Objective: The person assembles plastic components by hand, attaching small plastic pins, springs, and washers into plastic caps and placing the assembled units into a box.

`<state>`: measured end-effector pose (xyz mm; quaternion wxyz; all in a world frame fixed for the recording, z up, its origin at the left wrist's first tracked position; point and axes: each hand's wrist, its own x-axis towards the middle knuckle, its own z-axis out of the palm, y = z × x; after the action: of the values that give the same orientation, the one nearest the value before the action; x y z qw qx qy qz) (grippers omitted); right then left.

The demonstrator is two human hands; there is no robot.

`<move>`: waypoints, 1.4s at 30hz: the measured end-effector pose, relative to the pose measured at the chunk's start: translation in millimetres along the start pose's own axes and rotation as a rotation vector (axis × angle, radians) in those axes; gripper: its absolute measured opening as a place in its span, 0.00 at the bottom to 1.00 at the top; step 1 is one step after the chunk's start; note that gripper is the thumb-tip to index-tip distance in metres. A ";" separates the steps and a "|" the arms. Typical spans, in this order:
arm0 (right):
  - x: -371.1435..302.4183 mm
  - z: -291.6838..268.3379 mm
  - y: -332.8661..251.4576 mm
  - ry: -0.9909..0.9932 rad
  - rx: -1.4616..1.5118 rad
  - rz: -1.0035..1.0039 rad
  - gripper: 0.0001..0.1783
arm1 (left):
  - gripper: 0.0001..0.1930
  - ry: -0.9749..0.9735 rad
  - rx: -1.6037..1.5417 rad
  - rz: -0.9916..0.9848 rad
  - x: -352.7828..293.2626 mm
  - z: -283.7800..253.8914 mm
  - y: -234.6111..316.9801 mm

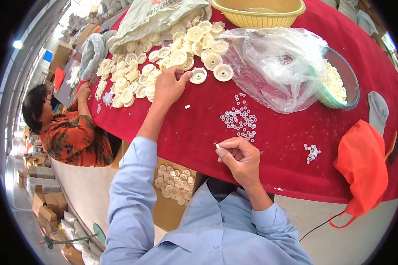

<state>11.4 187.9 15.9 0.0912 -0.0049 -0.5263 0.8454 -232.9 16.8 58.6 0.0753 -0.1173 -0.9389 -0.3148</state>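
Observation:
My left hand (169, 86) reaches to the near edge of a pile of round cream plastic caps (132, 75). Its fingers and thumb are closed at the rim of one cap with a dark centre (198, 75), which rests on the red cloth. Closer to my body, my right hand (241, 158) pinches a small metal spring (216, 144) together with a tiny white plastic piece, between thumb and forefinger. Between the hands lie a small white piece (187, 107) and a thin spring (177, 136). Many small white rings (239, 118) are spread beyond my right hand.
A clear plastic bag (274, 66) lies beside a green-tinted bowl (353, 84) of small cream parts. A yellow basket (258, 20) and a woven sack (159, 20) stand at the back. Right are more rings (311, 153) and a red cap (362, 163). A co-worker (70, 128) sits left.

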 end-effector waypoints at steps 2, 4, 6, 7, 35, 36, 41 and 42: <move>-1.1 0.9 0.5 -0.003 0.010 -0.010 0.06 | 0.20 -0.046 0.147 -0.029 14.5 12.2 -4.0; -1.6 -0.8 2.9 -0.008 0.031 -0.009 0.06 | 0.21 -0.098 0.286 -0.054 19.8 22.8 -4.6; -1.0 -0.6 3.5 0.003 0.023 -0.024 0.06 | 0.22 -0.084 0.259 0.025 18.3 24.0 -2.9; -0.9 -0.8 3.9 0.005 0.013 -0.035 0.07 | 0.18 -0.057 0.232 0.040 15.9 22.6 0.6; -2.4 6.1 12.1 0.065 -0.639 -0.267 0.07 | 0.11 -0.039 -1.013 -0.202 -216.0 44.7 38.3; -2.3 6.0 11.9 0.068 -0.659 -0.269 0.07 | 0.11 -0.024 -1.011 -0.187 -216.4 45.4 38.5; -4.0 1.8 12.5 0.045 -0.699 -0.292 0.10 | 0.10 -0.018 -0.949 -0.096 -217.9 46.0 38.1; -5.7 3.2 9.0 0.078 -0.681 -0.249 0.12 | 0.10 -0.052 -0.930 -0.076 -218.6 44.1 37.4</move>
<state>15.3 180.3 8.8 0.2067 -0.0031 -0.7703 0.6032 -15.7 34.8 -1.8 -0.0206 -0.1118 -0.7034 -0.7017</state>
